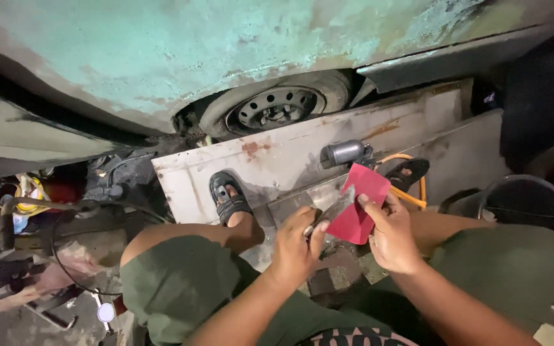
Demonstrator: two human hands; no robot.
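1. Fingers [311, 232] of the left hand [295, 251] are closing round a thin metal blade [333, 209], angling it toward the red sheet [358, 204].
2. Right hand [392, 238] is pinching that sheet's edge, seemingly steadying it against the blade.
3. Sandalled foot [228, 196] is resting on a rusty white panel [290, 157]; a wheel [277, 106] and dark bucket [533, 205] are crowding around.

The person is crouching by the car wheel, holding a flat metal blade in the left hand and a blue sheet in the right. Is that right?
Not quite: the sheet is red, not blue. The head view shows the right hand pinching that red sheet while the left hand holds the flat metal blade against it, beside the car wheel.
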